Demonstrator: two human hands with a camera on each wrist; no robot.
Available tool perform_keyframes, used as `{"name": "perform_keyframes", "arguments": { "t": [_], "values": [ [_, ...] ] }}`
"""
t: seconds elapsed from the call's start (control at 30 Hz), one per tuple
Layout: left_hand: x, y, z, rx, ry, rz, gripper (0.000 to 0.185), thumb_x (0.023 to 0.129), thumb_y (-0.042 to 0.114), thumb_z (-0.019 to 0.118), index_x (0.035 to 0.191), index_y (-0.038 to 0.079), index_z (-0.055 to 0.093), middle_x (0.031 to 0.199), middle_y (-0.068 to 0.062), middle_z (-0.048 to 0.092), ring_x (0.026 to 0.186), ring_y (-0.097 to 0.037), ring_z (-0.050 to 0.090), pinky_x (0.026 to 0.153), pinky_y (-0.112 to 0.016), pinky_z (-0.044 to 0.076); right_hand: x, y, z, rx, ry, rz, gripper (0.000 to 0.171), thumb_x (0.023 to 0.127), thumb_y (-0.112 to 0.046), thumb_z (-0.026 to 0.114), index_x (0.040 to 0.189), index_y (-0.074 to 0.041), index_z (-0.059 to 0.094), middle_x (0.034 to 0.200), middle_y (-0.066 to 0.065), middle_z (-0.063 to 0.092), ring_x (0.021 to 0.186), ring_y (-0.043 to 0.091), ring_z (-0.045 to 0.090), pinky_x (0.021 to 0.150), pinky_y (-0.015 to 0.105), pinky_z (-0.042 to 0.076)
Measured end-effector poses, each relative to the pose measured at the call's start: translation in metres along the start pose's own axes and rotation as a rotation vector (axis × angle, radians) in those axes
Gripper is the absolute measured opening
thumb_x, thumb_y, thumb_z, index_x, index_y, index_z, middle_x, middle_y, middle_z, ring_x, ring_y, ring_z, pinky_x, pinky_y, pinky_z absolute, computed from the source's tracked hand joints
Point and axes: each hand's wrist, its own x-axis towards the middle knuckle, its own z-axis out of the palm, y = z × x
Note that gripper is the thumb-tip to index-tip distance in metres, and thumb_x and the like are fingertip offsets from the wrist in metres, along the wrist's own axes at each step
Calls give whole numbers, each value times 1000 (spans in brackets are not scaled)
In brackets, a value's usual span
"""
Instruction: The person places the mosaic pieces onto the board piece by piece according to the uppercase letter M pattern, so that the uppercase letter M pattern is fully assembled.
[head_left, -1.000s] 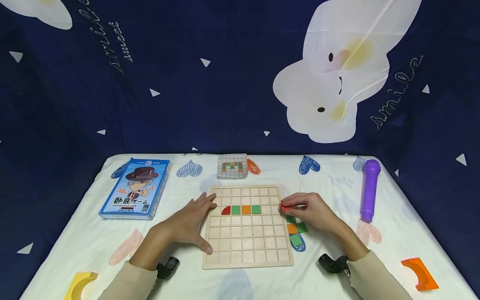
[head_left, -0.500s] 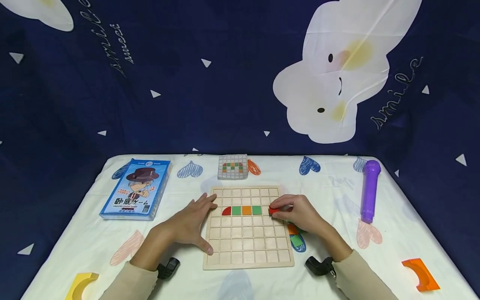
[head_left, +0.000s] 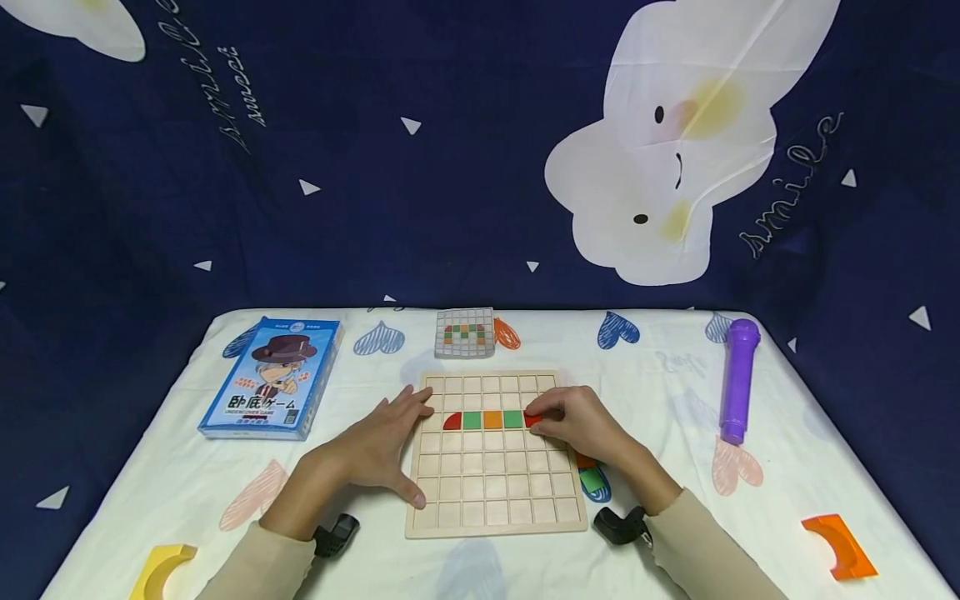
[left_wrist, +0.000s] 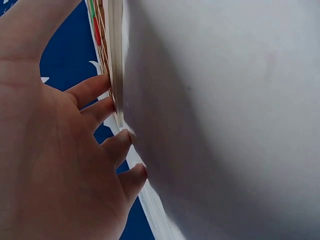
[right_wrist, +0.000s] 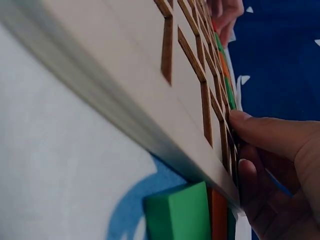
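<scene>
On the third row from the far edge of the wooden grid board (head_left: 497,488), the right hand (head_left: 581,417) holds a red piece (head_left: 532,420) pinched between thumb and fingers; whether it is fully seated cannot be determined. To its left along that row lie, in order, a red quarter-round piece (head_left: 453,422), a green square (head_left: 472,420), an orange square (head_left: 492,420) and a second green square (head_left: 512,419). At the board's left edge, the left hand (head_left: 375,448) is spread, fingers apart, fingertips touching the side. Just beside the board's right edge lie a loose green piece (right_wrist: 178,212) and a loose orange piece (right_wrist: 218,215). Beyond the board's far edge lies a pattern card (head_left: 465,332); to the board's left, a blue game box (head_left: 270,379); well to its right, a purple microphone (head_left: 739,379)
</scene>
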Motion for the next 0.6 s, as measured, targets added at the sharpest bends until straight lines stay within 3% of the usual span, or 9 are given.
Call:
{"name": "perform_keyframes", "arguments": {
  "t": [0.6],
  "values": [
    [0,-1,1,-3,-3,-2,128,48,68,93,150,7,44,172,-13,21,161,-41,12,130,-63,17,3,-3,0,-46,8,-2,13,80,-14,86,92,-16,81,95,-5,78,89,8,67,75,18,56]
  ]
}}
